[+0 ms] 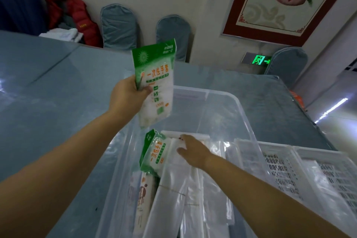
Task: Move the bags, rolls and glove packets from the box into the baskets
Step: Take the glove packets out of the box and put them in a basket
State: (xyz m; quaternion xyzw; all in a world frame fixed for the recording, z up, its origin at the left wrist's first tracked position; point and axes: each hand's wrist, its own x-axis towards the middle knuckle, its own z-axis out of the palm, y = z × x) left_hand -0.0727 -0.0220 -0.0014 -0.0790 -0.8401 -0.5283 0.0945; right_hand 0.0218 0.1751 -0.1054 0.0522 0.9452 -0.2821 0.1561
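Note:
My left hand [128,93] grips a green-and-white glove packet [155,75] and holds it up above the far left rim of the clear plastic box [222,94]. Inside the box a second glove packet [154,153] leans upright beside stacked packs of clear plastic bags [173,189]. My right hand [193,149] reaches down into the box, its fingers resting on the top of a bag pack; how they curl is unclear. A brown-printed roll [144,197] lies at the box's left side. White slatted baskets [289,164] stand right of the box, with clear bags inside.
The box and baskets sit on a grey-blue glass-topped table [48,92]. Blue-covered chairs [118,26] line the far wall. A red jacket [77,17] is heaped at the back left. A framed picture [289,0] hangs on the wall.

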